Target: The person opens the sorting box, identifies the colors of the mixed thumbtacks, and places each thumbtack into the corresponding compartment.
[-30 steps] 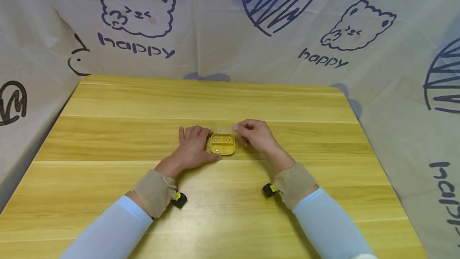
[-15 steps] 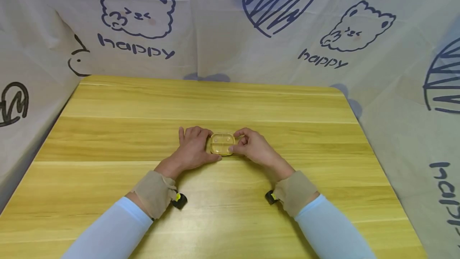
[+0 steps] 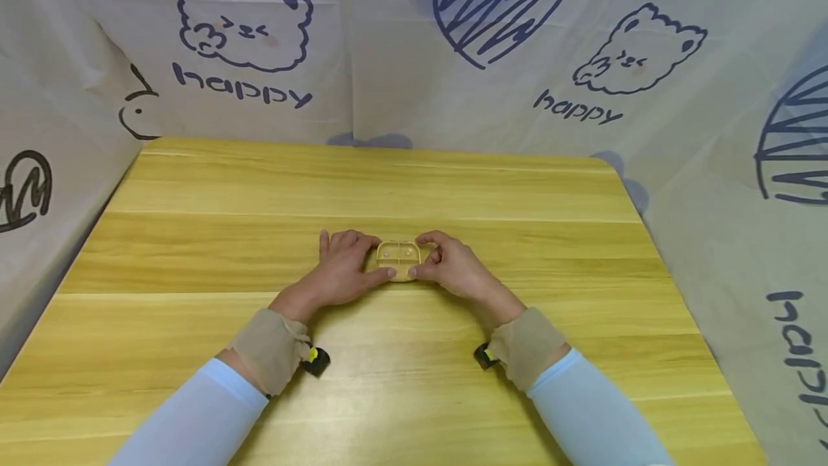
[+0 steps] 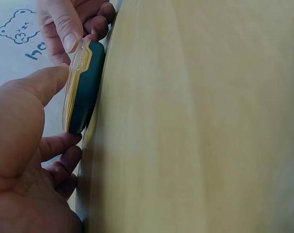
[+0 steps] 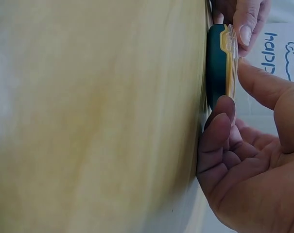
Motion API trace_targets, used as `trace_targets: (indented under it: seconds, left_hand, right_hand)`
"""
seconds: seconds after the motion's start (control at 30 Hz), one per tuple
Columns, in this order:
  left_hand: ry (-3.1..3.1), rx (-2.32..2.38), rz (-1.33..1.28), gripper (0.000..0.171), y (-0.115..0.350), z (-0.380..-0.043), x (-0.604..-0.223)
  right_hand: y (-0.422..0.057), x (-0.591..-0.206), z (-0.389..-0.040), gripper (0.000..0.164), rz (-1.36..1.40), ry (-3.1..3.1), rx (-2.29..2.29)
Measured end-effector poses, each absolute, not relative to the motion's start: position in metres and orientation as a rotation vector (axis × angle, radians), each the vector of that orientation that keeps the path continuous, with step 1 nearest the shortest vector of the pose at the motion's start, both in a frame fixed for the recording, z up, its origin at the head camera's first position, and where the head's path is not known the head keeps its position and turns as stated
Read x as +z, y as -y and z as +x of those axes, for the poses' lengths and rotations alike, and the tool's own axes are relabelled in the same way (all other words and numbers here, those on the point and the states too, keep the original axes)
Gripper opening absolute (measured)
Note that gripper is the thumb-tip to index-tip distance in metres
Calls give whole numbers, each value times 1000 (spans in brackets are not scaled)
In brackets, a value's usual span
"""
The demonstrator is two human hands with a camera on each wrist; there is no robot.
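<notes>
A small pill box [image 3: 398, 253] with a clear lid [image 5: 231, 68], a yellow divided insert and a dark green base [image 4: 90, 90] lies on the wooden table. The lid is down over the compartments, where small round bits show faintly. My left hand [image 3: 343, 270] holds the box from its left side, thumb on the lid's near edge, index finger at the far left corner. From the right side my right hand [image 3: 458, 266] holds it likewise, its thumb on the near right corner. The fingers partly hide the box's sides.
The wooden tabletop [image 3: 401, 365] stretches around the box on every side. Behind and beside it hangs a white cloth [image 3: 388, 56] with bear and heart drawings. Each wrist wears a wrap with a small black camera [image 3: 315, 362].
My right hand has brought the clear lid down from upright behind the box onto it. My left thumb has moved from the front side up onto the lid's near edge.
</notes>
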State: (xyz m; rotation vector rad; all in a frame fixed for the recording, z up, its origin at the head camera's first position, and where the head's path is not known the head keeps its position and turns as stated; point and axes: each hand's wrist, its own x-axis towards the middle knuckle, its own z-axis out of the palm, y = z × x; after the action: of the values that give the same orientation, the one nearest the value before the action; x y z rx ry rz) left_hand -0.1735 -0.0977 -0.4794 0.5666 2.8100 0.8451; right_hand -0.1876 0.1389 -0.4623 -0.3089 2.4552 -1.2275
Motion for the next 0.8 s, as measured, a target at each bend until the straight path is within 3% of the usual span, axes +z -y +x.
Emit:
trace_targets:
  seconds: [0.8]
  left_hand:
    - [-2821,882,573,69,96,-173,-478]
  right_hand:
    - [-140,-463,-188,57,-330,-2479,-1169]
